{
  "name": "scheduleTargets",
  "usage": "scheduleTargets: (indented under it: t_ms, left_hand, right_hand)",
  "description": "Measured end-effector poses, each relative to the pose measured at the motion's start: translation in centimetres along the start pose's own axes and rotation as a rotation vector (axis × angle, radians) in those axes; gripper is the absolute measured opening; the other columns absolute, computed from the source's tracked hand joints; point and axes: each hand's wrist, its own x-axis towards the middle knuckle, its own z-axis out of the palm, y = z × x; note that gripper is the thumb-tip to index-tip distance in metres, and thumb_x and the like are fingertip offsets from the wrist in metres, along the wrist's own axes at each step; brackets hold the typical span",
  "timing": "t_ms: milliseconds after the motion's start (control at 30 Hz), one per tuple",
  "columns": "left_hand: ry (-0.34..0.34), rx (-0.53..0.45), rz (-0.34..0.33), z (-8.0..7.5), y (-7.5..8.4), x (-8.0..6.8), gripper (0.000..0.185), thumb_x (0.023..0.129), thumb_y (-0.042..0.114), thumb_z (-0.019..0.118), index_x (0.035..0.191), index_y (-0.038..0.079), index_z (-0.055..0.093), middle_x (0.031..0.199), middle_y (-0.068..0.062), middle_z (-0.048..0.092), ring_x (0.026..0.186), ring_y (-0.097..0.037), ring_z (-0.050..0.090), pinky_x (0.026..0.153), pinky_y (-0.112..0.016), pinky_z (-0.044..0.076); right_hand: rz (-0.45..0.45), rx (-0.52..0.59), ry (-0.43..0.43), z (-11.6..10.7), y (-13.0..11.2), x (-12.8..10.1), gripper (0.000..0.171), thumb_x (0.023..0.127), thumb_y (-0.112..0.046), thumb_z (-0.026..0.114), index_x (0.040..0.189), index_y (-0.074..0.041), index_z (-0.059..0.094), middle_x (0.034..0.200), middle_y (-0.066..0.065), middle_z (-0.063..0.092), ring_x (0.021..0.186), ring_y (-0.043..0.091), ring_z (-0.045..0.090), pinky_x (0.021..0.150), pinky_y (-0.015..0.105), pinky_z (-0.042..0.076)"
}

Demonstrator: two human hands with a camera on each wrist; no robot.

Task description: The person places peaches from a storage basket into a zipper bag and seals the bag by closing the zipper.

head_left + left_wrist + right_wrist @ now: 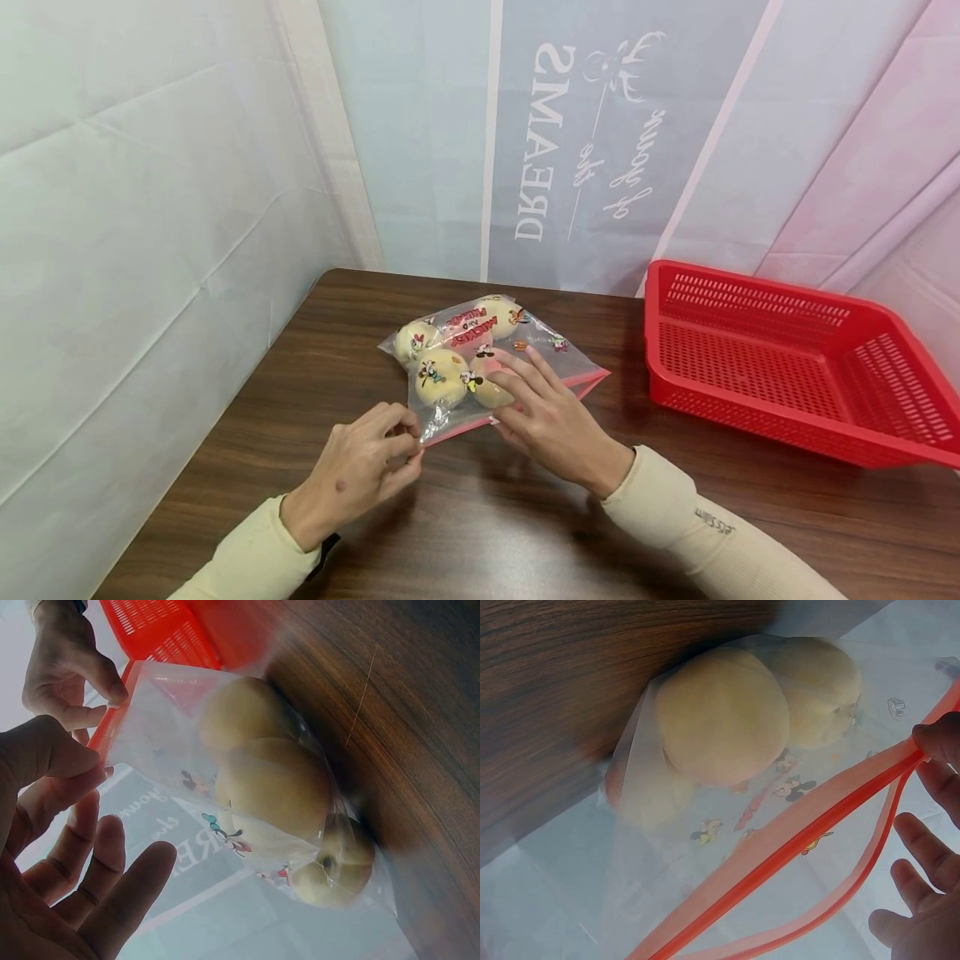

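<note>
- Four pale round fruits point(441, 377) inside printed zip bag point(487, 354), flat on table point(480, 517), centre.
- Left hand point(360, 471) pinching bag corner at 7 o'clock.
- Right hand point(551, 421) flat on bag, fingers straight.
- Orange zip strip point(795, 855) gaping: filled, sealing left.
- Red basket point(787, 367) at 3 o'clock, apart.

Both arms wear long, close-fitting sleeves of pale cream ribbed knit that end at the wrists. The right sleeve point(697, 533) carries small dark lettering printed along the forearm. A dark strap shows at the cuff of the left sleeve point(255, 558). The left hand point(360, 467) and right hand point(551, 421) are bare, without rings or gloves.
</note>
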Motion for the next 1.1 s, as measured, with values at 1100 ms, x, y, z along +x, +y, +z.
scheduleTargets:
  t_ms: [1100]
  left_hand:
    - [0.027,-0.014,0.003,0.13,-0.36,-0.07,0.017,0.067,0.004,0.073,0.065,0.018,0.064,0.092,0.008,0.059,0.076,-0.007,0.055,0.046,-0.011,0.046]
  right_hand:
    - [0.026,0.006,-0.031,-0.35,0.57,-0.65,0.02,0.075,-0.022,0.088,0.088,-0.011,0.078,0.124,0.015,0.062,0.128,0.036,0.049,0.119,0.055,0.033]
